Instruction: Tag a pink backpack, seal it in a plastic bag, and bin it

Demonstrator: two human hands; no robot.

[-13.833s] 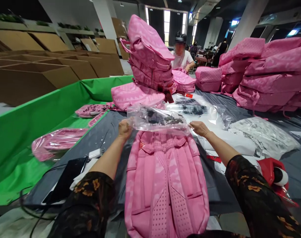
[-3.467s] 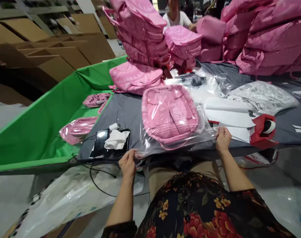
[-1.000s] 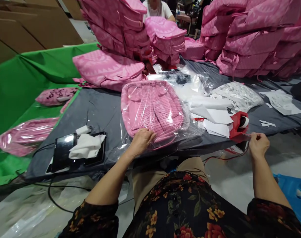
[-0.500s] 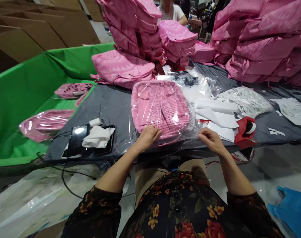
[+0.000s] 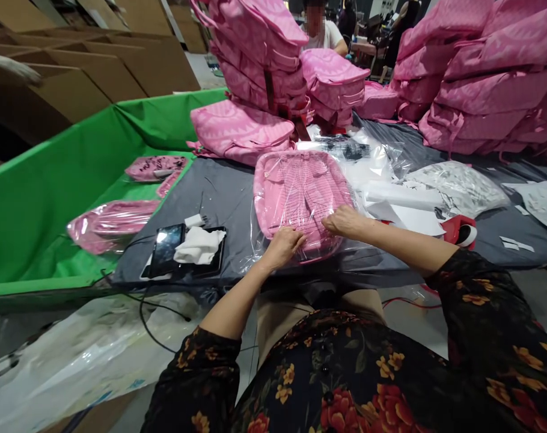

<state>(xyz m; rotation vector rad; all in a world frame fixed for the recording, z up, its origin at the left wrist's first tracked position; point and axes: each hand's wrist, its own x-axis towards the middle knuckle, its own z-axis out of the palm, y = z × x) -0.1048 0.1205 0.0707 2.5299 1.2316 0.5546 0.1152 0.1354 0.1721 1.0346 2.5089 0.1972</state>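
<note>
A pink backpack (image 5: pixel 296 186) in a clear plastic bag (image 5: pixel 257 225) lies flat near the front edge of the grey-covered table. My left hand (image 5: pixel 283 246) is closed at the bag's near edge, with the plastic pinched in its fingers. On the lower right of the backpack, my right hand (image 5: pixel 344 221) is closed on the bag's film, its fingertips pointing left. Loose film spreads past both sides of the backpack. Just right of it are white paper sheets (image 5: pixel 413 218) and a red tape dispenser (image 5: pixel 454 230), partly hidden by my right forearm.
Stacked pink backpacks (image 5: pixel 259 54) rise at the back, with more (image 5: pixel 494 90) at the right. A green bin (image 5: pixel 34 198) on the left holds bagged pink items. A tablet (image 5: pixel 166 246) and white cloth (image 5: pixel 200 245) lie left. Another person's gloved hand (image 5: pixel 16 69) shows near cardboard boxes.
My right hand has moved left from beside the bag onto the backpack's lower right. My left hand stays at the near edge. A gloved hand has come in at the far left.
</note>
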